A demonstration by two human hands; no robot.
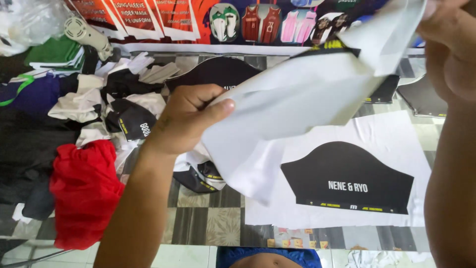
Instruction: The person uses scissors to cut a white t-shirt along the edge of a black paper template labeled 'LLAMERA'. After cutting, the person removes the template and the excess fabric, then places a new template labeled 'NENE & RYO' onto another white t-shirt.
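1. Our left hand (186, 119) pinches the white sheet (297, 99) at its left edge — thumb pressed on top, fingers curled beneath.
2. Our right hand (446, 44) grips the sheet's upper right corner; we cannot tell how its fingers lie.
3. The sheet hangs above the floor (218, 218), over a printed sheet (347, 173) with a black shape.
4. A red cloth (84, 193) lies to the left.

Floor of glossy grey, black and cream patterned tiles (218, 218), daylit with soft reflections. Far edge: a long printed banner showing sports jerseys (258, 22). Left side: a heap of dark and white cloth scraps (106, 106), a crumpled red garment (82, 191), folded green fabric (54, 52).
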